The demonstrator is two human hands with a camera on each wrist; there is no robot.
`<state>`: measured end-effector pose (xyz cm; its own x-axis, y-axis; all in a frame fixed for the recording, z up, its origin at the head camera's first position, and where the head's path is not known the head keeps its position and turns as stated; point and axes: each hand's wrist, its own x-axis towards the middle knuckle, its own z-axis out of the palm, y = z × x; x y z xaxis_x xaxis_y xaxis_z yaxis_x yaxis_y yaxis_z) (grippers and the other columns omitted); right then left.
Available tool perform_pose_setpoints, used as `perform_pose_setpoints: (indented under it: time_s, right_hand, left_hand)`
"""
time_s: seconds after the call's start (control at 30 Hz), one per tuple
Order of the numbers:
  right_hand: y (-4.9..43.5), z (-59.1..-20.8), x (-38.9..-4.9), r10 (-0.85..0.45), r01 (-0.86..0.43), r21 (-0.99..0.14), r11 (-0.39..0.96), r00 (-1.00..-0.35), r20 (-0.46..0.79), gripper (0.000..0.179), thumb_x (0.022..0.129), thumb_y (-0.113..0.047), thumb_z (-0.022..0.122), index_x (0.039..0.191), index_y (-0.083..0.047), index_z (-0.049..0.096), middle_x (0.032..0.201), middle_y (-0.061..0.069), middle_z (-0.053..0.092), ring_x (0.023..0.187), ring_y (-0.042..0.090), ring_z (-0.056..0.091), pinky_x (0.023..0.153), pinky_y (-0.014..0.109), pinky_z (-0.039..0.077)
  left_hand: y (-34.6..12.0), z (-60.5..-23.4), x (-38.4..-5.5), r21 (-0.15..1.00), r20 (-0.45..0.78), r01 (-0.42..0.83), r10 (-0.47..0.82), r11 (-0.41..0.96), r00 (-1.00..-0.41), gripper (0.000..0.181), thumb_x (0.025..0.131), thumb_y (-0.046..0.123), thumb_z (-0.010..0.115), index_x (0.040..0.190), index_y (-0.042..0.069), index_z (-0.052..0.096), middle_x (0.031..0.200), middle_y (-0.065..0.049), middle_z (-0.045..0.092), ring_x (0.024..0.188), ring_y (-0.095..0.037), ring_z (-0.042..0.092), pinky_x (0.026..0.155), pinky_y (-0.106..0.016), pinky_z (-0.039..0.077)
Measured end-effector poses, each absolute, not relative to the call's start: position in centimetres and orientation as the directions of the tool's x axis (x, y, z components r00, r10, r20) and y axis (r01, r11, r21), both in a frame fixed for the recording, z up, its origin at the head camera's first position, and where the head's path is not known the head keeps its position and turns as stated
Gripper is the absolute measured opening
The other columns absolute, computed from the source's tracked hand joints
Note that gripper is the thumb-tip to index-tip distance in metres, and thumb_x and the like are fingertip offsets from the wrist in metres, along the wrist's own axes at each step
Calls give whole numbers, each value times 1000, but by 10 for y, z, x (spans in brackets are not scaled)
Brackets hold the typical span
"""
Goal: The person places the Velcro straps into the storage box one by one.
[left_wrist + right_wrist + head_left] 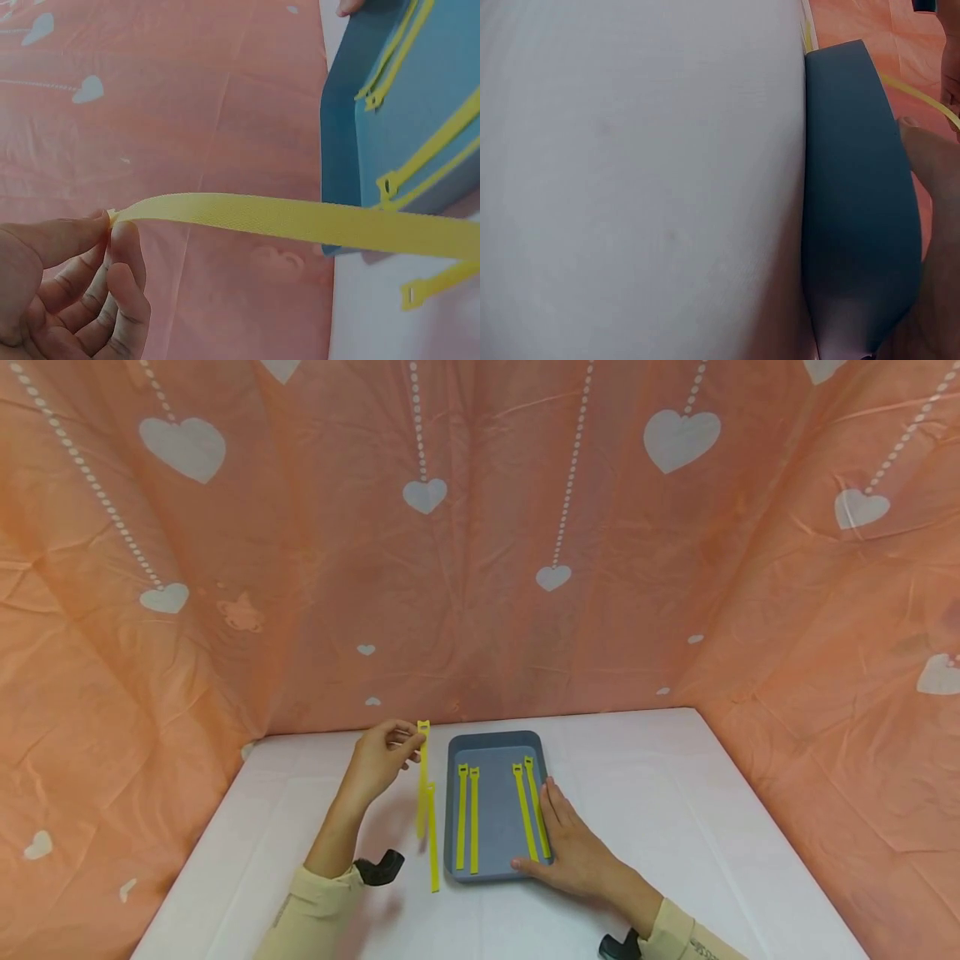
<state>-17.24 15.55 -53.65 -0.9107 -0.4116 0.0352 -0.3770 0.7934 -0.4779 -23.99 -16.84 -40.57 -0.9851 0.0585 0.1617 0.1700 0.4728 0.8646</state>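
Note:
My left hand [380, 762] pinches a yellow hook-and-loop cable tie [423, 768] by its slotted head, between thumb and fingertips. The strap hangs down left of the tray; in the left wrist view the held cable tie [247, 216] stretches across to the right. A second yellow tie [433, 843] lies on the table beside the blue-grey tray [495, 742]. Inside the tray are two ties [474, 818] on the left and two more [522, 810] on the right. Against the tray's right side rests my right hand [573, 852], fingers straight, thumb over the near right corner.
A white cloth [637, 760] covers the table. Pink-orange curtains [487, 635] with white hearts stand behind and on both sides. Black wrist mounts [379, 867] show at both sleeves.

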Motion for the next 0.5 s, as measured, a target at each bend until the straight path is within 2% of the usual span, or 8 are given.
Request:
perform_pose_setpoints:
  time_s: [0.17,0.37,0.5]
  right_hand:
    - [156,-537,-173,-420,-397,-457,796,-906,55,128,92,-79,64,168,7,9,178,24,-2,166,35,5,132,52,23]
    - [157,-537,-172,-422,-401,-461,792,-905,63,128,92,-79,64,168,8,9,178,25,-1,166,37,6,131,53,23]
    - [156,-537,-173,-419,-395,-468,790,-906,57,129,91,-80,64,168,7,9,178,24,-2,166,36,6,131,53,23]
  left_hand:
    - [-158,-406,-242,887,171,196,96,417,-981,22,103,10,74,117,-5,69,102,-19,77,82,-30,77,68,-28,61]
    - [-146,-406,-242,902,153,183,109,390,-982,23,103,15,75,119,-2,70,102,-15,78,83,-28,78,71,-34,63]
    - [-139,-409,-243,904,143,178,117,388,-983,24,103,17,75,120,0,70,103,-14,78,85,-31,78,70,-31,62]
